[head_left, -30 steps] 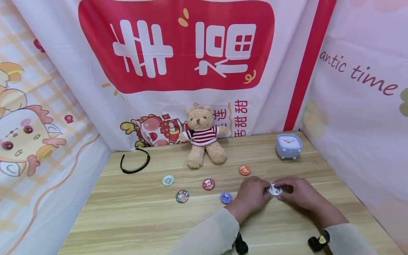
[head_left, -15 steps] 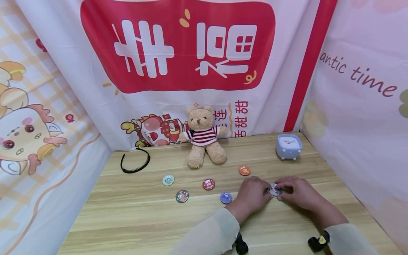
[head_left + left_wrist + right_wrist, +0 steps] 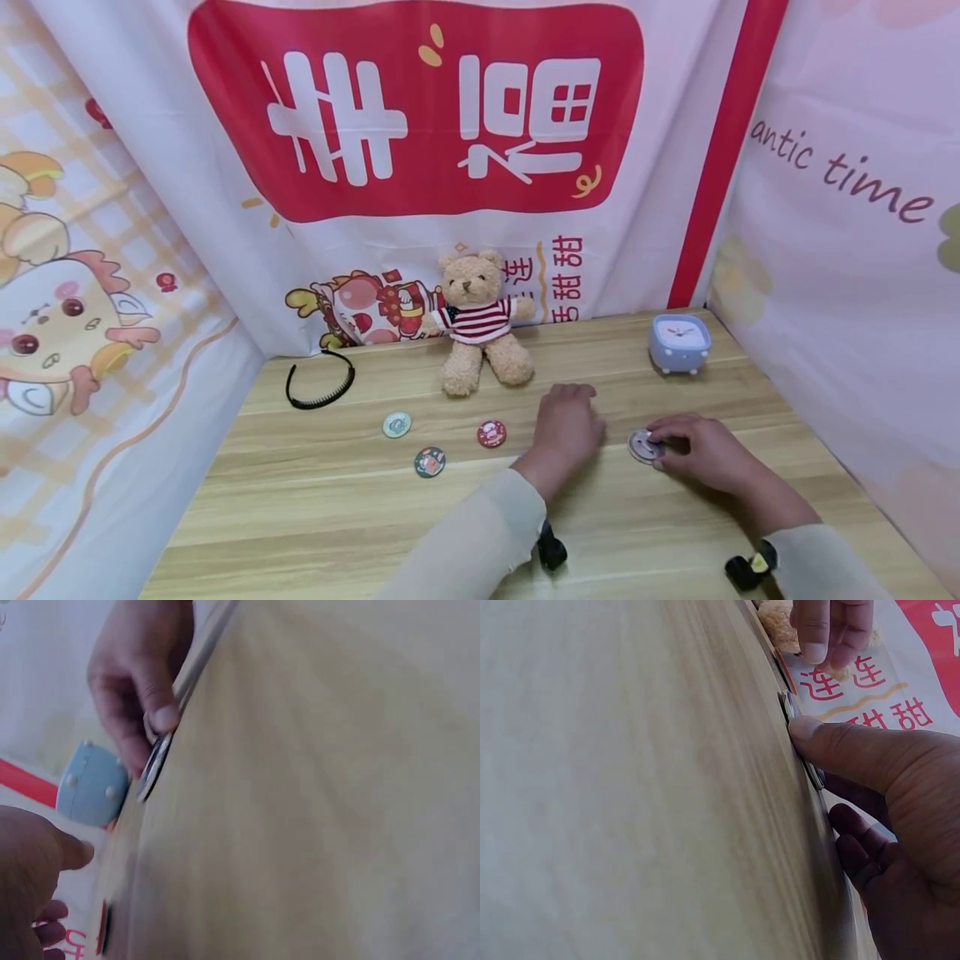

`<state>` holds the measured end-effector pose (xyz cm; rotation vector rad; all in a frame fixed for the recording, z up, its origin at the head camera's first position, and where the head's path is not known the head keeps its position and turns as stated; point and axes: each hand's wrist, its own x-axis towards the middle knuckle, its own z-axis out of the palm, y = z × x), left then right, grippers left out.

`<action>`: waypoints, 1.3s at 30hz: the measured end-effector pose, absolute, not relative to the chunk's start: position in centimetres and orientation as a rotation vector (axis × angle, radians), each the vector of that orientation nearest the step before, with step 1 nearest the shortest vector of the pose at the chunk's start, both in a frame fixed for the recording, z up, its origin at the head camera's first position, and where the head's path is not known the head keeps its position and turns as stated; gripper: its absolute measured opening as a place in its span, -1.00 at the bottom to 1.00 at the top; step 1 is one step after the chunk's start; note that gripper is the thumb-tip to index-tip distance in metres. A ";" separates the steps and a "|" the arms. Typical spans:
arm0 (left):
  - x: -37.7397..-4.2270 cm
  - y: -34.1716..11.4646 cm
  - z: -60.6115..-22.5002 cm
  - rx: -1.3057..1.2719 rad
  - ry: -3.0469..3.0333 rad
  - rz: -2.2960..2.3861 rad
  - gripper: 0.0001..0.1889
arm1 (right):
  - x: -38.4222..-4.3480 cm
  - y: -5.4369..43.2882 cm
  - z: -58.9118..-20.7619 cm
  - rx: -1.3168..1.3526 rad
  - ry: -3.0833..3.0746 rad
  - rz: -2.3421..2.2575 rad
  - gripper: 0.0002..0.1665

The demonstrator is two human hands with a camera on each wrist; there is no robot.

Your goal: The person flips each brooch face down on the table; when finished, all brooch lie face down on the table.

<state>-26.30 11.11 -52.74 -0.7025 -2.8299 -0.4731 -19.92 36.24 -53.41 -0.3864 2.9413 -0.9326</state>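
My right hand (image 3: 708,452) pinches a round silvery-white badge (image 3: 641,447) between thumb and fingers, low at the tabletop on the right. In the left wrist view that badge (image 3: 155,766) appears nearly edge-on under the right thumb. My left hand (image 3: 566,429) is off the badge, to its left, with fingers loosely bent and nothing seen in them. An orange-edged badge (image 3: 103,928) lies near the left fingers in the left wrist view; the left hand hides it in the head view. The blue-purple badge is almost wholly covered by the left wrist.
Left of the hands lie a red badge (image 3: 492,433), a mint badge (image 3: 397,424) and a dark green badge (image 3: 430,462). Behind them sits a teddy bear (image 3: 480,321). A black headband (image 3: 321,403) is at the back left, a blue clock (image 3: 678,354) at the back right.
My left hand has let go of the silvery badge and moved left and away from me, over the orange badge's place. My right hand has stayed at the silvery badge.
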 end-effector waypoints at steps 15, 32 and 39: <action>-29.6 9.7 -54.0 -0.407 -2.926 -0.858 -0.37 | -20.0 36.5 -54.0 -0.365 2.919 -0.989 -0.63; -29.8 7.9 -54.0 -0.679 -2.964 -1.002 -0.43 | -20.0 36.5 -54.1 -0.371 2.930 -0.959 -0.63; -29.5 7.2 -53.9 -0.860 -3.019 -0.983 -0.50 | -20.1 36.7 -54.1 -0.357 2.928 -0.949 -0.64</action>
